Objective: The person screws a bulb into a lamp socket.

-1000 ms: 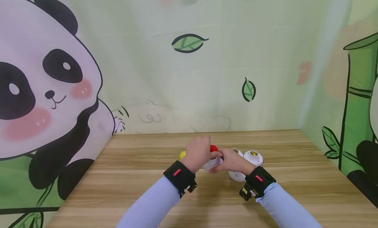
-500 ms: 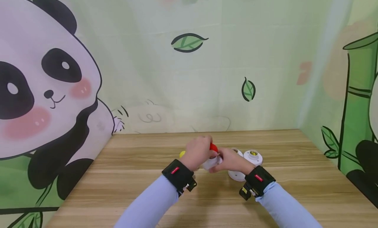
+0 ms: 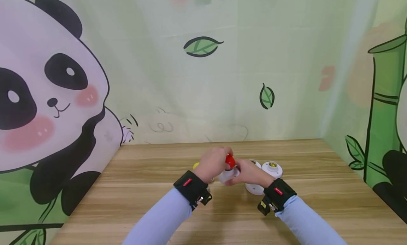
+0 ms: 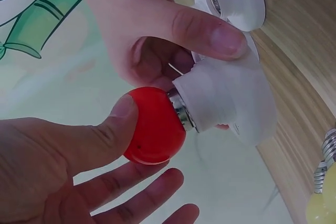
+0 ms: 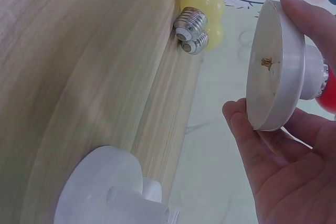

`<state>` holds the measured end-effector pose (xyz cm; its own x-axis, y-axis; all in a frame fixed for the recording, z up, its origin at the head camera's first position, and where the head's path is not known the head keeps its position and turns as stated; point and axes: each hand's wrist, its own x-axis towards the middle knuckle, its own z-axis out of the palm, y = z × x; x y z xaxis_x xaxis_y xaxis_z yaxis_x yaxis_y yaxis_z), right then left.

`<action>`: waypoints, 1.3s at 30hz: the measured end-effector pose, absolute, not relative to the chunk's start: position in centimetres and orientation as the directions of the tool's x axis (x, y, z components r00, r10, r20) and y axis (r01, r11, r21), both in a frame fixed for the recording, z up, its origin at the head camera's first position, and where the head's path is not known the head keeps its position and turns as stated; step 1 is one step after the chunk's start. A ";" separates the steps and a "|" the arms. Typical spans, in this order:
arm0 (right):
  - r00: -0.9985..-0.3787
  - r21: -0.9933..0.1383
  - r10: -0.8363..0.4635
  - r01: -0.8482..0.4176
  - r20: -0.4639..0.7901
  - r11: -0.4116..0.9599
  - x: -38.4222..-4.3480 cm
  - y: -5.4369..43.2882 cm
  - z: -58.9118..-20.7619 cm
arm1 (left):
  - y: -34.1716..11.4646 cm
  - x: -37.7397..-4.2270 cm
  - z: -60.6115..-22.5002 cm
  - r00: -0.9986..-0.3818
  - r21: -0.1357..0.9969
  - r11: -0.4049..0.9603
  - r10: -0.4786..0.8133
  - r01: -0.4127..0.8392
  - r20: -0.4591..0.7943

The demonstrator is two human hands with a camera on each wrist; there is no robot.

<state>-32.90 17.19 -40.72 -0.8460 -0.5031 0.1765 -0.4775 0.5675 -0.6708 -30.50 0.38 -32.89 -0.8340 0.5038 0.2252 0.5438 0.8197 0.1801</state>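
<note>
My left hand (image 3: 212, 164) pinches a red light bulb (image 4: 157, 127) between thumb and fingers, its other fingers spread in the left wrist view. The bulb's metal screw base sits in the mouth of a white lamp holder (image 4: 226, 98), with part of the thread showing. My right hand (image 3: 252, 172) grips this holder by its round base, thumb on one side and fingers on the other. From the right wrist view, the holder's hollow underside (image 5: 268, 72) faces the camera, with a small brass part inside. Both hands work above the wooden table.
Right of the hands, several more white lamp holders stand on the table (image 3: 152, 199), including one with a brass-coloured socket (image 3: 272, 169). Left of them lie several bulbs with screw bases, among them yellow bulbs (image 5: 205, 3). A printed panda backdrop (image 3: 203, 96) rises behind.
My left fingers have shifted round the red bulb, leaving more of it showing, and the left wrist has drifted slightly left. The right hand holds the lamp holder nearly still.
</note>
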 end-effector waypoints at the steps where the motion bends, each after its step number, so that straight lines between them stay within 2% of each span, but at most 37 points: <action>1: -0.844 -0.668 -0.504 -0.481 0.180 0.568 -32.9 17.2 -40.7 | 0.4 -30.5 -32.8 -0.846 0.197 0.826 0.490 0.528 0.211; 6: -0.836 -0.663 -0.516 -0.496 0.190 0.560 -32.8 17.4 -40.8 | 0.8 -30.5 -32.8 -0.913 0.237 0.884 0.368 0.402 0.176; 12: -0.839 -0.662 -0.512 -0.492 0.186 0.566 -32.8 17.4 -40.9 | 1.2 -30.2 -33.2 -0.925 0.109 0.936 0.304 0.334 0.228; 20: -0.841 -0.667 -0.512 -0.484 0.176 0.567 -32.8 17.3 -41.0 | 1.3 -30.2 -33.9 -0.903 0.042 0.933 0.333 0.357 0.270; 27: -0.853 -0.696 -0.499 -0.453 0.155 0.557 -32.8 17.2 -40.9 | 1.4 -30.3 -33.9 -0.888 0.051 0.920 0.358 0.388 0.290; 33: -0.847 -0.695 -0.505 -0.465 0.168 0.548 -32.7 17.3 -40.9 | 1.3 -30.4 -33.5 -0.870 0.088 0.887 0.419 0.453 0.259; 39: -0.840 -0.678 -0.513 -0.482 0.177 0.555 -32.9 17.3 -41.0 | 1.2 -30.3 -33.4 -0.851 0.076 0.868 0.458 0.490 0.256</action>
